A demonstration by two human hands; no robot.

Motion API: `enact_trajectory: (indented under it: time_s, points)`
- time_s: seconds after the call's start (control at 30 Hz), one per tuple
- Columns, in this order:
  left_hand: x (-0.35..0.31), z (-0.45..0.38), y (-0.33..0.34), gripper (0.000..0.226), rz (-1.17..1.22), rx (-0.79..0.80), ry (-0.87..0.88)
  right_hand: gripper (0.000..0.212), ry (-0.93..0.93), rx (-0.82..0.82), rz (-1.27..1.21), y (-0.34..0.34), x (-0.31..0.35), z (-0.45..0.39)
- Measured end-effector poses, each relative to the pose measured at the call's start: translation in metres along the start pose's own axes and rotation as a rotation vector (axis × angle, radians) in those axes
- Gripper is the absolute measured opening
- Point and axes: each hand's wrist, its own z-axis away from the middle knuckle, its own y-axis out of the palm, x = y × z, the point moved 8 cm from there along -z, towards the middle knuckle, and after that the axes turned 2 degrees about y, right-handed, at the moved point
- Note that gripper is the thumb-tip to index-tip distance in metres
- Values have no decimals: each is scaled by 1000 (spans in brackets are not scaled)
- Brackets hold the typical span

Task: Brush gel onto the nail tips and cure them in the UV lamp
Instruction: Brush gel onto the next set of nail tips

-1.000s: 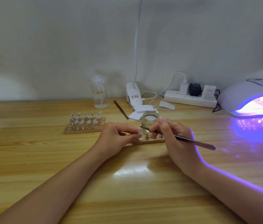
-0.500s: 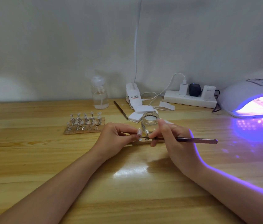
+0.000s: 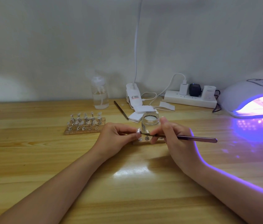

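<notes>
Wooden desk (image 3: 30, 159) against a pale wall carries everything; take the open gel jar (image 3: 150, 122) as the landmark. Far right of it the UV lamp (image 3: 253, 97) glows violet, with tips already inside. Left of the jar a wooden stand (image 3: 85, 125) holds two rows of nail tips. Just in front of the jar, the left hand (image 3: 116, 139) pinches one nail tip (image 3: 138, 131) on its holder, while the right hand (image 3: 176, 143) grips the brush (image 3: 184, 137), bristles touching that tip. Risk, as I judge it: an overloaded brush would flood gel over the tip's edge, and a nudge from the knuckles could tip the jar.
</notes>
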Motion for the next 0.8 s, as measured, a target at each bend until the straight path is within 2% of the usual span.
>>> enact_trajectory:
  time_s: [0.13, 0.23, 0.43, 0.67, 0.8]
  points:
    - [0, -1, 0, 20, -5, -7, 7, 41, -2, 38, -34, 3, 0, 1]
    - [3, -1, 1, 19, 10, 0, -13, 40, -18, -9, -37, -3, 1, 1]
    - [0, 0, 0, 16, -36, 2, 11, 30, -30, 33, 183, 1, 0, -1]
    - [-4, 2, 0, 21, -74, -7, 18, 43, -15, 1, 47, 0, 0, 1]
    - [-5, 1, -1, 19, -86, -18, 6, 39, -34, -29, 22, -4, 0, 2]
